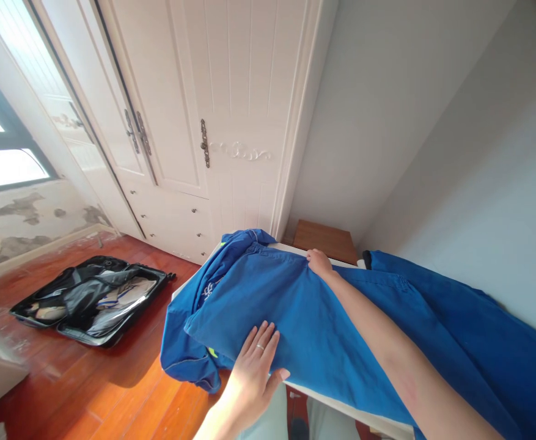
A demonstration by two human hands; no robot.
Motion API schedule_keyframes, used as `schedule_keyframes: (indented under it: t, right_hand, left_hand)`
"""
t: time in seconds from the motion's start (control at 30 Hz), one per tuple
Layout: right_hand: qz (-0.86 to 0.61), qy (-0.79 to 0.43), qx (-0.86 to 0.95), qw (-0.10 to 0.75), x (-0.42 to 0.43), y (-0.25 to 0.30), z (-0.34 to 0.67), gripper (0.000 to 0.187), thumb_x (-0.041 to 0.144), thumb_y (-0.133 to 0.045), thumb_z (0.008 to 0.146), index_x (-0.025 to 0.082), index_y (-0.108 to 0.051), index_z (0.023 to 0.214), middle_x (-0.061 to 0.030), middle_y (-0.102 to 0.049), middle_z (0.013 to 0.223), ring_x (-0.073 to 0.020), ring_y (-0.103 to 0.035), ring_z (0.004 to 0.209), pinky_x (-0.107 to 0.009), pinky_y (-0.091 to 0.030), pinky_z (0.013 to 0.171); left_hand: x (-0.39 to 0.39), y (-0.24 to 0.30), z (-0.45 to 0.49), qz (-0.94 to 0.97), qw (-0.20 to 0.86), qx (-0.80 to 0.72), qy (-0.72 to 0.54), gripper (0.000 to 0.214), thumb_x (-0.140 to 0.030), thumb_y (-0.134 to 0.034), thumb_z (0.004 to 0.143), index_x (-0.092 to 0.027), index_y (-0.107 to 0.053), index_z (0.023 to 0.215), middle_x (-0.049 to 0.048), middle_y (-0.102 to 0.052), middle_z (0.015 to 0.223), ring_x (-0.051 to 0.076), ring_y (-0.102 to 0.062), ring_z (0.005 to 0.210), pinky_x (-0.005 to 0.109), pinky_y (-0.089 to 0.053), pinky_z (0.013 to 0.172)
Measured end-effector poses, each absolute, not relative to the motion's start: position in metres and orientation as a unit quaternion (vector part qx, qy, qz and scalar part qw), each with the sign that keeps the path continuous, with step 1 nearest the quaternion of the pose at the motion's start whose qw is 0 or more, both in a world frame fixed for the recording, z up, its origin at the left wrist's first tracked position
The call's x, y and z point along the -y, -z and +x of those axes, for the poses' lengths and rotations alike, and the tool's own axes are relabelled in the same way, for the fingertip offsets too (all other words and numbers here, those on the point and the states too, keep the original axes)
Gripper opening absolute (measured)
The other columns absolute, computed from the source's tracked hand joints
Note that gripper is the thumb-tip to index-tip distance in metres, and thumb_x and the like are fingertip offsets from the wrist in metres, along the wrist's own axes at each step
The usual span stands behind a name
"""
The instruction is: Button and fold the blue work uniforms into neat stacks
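Observation:
A plain blue garment (268,287) with a band gathered at two places lies spread over a narrow, pale-edged surface (341,400). My left hand (256,360) rests on its near side, palm down, with the fingers stretched out and a ring on one finger. At the far edge, the fingers of my right hand (319,263) are closed on the band, drawing creases toward them. Under its left end is a blue jacket (180,342) with pale lettering and yellow-green trim. More blue cloth (469,305) extends to the right, partly behind my right forearm.
An open black suitcase (112,342) holding clothes lies on the reddish wood floor (153,379) at the left. A white wardrobe (249,79) stands ahead. Beyond the surface is a brown wooden top (325,238), beside the grey wall (469,183).

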State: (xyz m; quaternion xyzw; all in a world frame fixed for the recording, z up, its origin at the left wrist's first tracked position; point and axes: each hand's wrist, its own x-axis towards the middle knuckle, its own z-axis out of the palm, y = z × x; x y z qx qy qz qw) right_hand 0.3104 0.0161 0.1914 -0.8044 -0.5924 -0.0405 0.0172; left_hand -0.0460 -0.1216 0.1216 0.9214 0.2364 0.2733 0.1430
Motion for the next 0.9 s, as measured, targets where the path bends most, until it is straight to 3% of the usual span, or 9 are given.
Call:
schedule_keyframes:
  t: [0.1, 0.2, 0.33, 0.43, 0.6, 0.77, 0.9]
  right_hand:
    - [-0.797, 0.061, 0.600, 0.033, -0.009, -0.196, 0.301, 0.021, 0.012, -0.047, 0.093, 0.012, -0.063, 0.107, -0.0151, -0.064, 0.110, -0.0238, -0.058, 0.105, -0.033, -0.044, 0.088]
    - [-0.763, 0.084, 0.639, 0.052, 0.005, -0.205, 0.280, 0.030, 0.015, -0.046, 0.094, 0.012, -0.058, 0.122, -0.0190, -0.059, 0.123, -0.0293, -0.053, 0.117, -0.040, -0.040, 0.098]
    - [-0.667, 0.077, 0.739, 0.060, 0.023, -0.204, 0.245, 0.043, 0.037, -0.044, 0.099, 0.022, -0.049, 0.138, -0.0094, -0.046, 0.147, -0.0257, -0.038, 0.137, -0.040, -0.027, 0.114]
    - [-0.607, 0.011, 0.793, 0.042, 0.022, -0.192, 0.228, 0.059, 0.054, -0.037, 0.098, 0.021, -0.040, 0.148, -0.0072, -0.029, 0.158, -0.0247, -0.023, 0.147, -0.042, -0.018, 0.120]
    - [-0.618, -0.058, 0.784, 0.018, 0.000, -0.175, 0.228, 0.075, 0.064, -0.018, 0.097, 0.014, -0.033, 0.151, -0.0128, -0.027, 0.158, -0.0275, -0.023, 0.147, -0.046, -0.022, 0.119]
    - [-0.625, -0.055, 0.777, 0.041, -0.008, -0.170, 0.228, 0.078, 0.067, -0.013, 0.095, 0.016, -0.034, 0.151, -0.0096, -0.027, 0.158, -0.0252, -0.023, 0.147, -0.043, -0.019, 0.120]
    - [-0.668, -0.027, 0.740, 0.074, -0.007, -0.171, 0.235, 0.080, 0.067, -0.012, 0.095, 0.014, -0.026, 0.154, -0.0104, -0.015, 0.162, -0.0246, -0.011, 0.150, -0.042, -0.009, 0.121]
  left_hand:
    - [0.132, -0.112, -0.058, 0.885, 0.164, -0.297, -0.318, 0.064, -0.041, -0.046, 0.097, -0.028, -0.020, 0.154, 0.0077, -0.036, 0.155, 0.028, -0.027, 0.145, 0.051, -0.041, 0.113]
    - [0.135, -0.110, -0.064, 0.849, 0.177, -0.342, -0.362, 0.060, -0.037, -0.046, 0.097, -0.031, -0.023, 0.152, 0.0072, -0.041, 0.152, 0.027, -0.031, 0.144, 0.051, -0.046, 0.109]
    - [0.126, -0.122, -0.055, 0.842, 0.128, -0.343, -0.397, 0.055, -0.032, -0.046, 0.097, -0.028, -0.029, 0.149, 0.0086, -0.046, 0.148, 0.027, -0.031, 0.144, 0.051, -0.044, 0.110]
    - [0.116, -0.127, -0.036, 0.866, 0.055, -0.324, -0.377, 0.052, -0.034, -0.046, 0.097, -0.020, -0.038, 0.146, 0.0118, -0.041, 0.151, 0.029, -0.029, 0.145, 0.052, -0.040, 0.112]
    - [0.112, -0.114, -0.018, 0.884, -0.027, -0.337, -0.322, 0.058, -0.047, -0.047, 0.095, -0.012, -0.047, 0.142, 0.0160, -0.041, 0.150, 0.032, -0.036, 0.140, 0.052, -0.038, 0.111]
    - [0.115, -0.110, -0.019, 0.883, -0.029, -0.350, -0.312, 0.060, -0.049, -0.044, 0.096, -0.013, -0.045, 0.144, 0.0132, -0.039, 0.152, 0.030, -0.037, 0.140, 0.050, -0.035, 0.113]
    - [0.115, -0.110, -0.020, 0.881, -0.024, -0.349, -0.317, 0.060, -0.050, -0.044, 0.096, -0.014, -0.045, 0.144, 0.0127, -0.040, 0.151, 0.029, -0.038, 0.140, 0.049, -0.035, 0.113]
